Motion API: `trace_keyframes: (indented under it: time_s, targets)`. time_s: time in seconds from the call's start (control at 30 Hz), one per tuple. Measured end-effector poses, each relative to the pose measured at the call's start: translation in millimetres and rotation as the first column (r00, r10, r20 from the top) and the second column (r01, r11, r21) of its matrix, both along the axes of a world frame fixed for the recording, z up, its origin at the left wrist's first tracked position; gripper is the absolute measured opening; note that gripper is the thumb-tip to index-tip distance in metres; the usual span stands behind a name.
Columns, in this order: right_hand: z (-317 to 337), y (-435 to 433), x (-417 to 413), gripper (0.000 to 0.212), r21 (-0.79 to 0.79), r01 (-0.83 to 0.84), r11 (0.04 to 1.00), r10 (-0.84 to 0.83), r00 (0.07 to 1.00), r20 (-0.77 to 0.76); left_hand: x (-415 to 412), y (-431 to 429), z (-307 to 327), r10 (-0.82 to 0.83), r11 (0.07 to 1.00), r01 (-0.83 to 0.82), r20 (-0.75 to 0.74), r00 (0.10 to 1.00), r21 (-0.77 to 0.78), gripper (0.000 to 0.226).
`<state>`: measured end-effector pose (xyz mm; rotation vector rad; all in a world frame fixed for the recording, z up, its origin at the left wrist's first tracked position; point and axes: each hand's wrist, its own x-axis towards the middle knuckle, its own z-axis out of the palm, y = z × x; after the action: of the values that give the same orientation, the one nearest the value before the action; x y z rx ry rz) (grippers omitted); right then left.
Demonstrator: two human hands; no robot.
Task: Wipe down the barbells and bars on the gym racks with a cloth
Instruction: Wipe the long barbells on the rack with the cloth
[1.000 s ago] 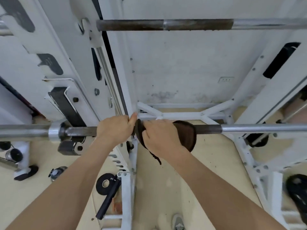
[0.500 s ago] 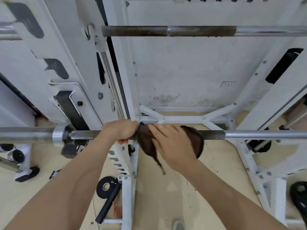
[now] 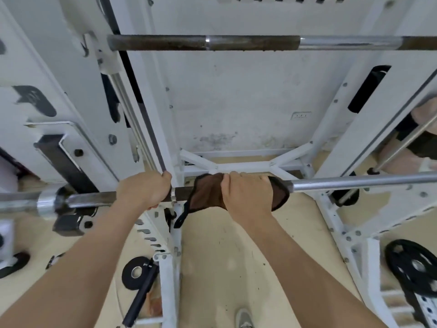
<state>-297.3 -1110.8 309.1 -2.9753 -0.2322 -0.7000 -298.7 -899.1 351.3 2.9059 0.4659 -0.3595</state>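
A steel barbell (image 3: 354, 182) lies across the white rack at chest height, its knurled middle dark. My left hand (image 3: 144, 190) grips the bar bare, just right of the collar and sleeve. A brown cloth (image 3: 208, 192) is draped over the bar, one corner hanging down. My right hand (image 3: 246, 192) is wrapped over the cloth and bar, fingers curled over the top. A second, rusty bar (image 3: 212, 43) sits higher up on the rack, untouched.
White rack uprights (image 3: 165, 114) stand left and right, with a floor cross-brace (image 3: 243, 165) behind the bar. Black weight plates lie on the floor at lower left (image 3: 136, 272) and on a peg at right (image 3: 413, 268). Another person's hand shows at far right (image 3: 425, 114). A shoe (image 3: 243, 318) shows on the beige floor.
My right hand has slid the cloth to the right along the bar and closed over it. The left hand keeps its grip. The view has tilted slightly.
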Motion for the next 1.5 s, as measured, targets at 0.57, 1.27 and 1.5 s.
trace_keyframes:
  time_s: [0.57,1.27,1.5]
  targets:
    - [-6,-9,-46,0.037,0.101,-0.181,0.978,0.179,0.983,0.033,-9,-43,-9,-0.113,0.927,0.268,0.489,0.865,-0.261,0.027]
    - [23,-67,-86,0.02,0.942,0.26,0.211,0.634,0.697,-0.334,-19,-114,33,0.056,0.184,0.147,0.159,0.986,-0.972,0.012]
    - [1,-102,-100,0.031,0.837,0.52,0.172,0.769,0.46,-0.444,-19,-95,13,-0.303,0.894,0.426,0.514,0.803,-0.138,0.019]
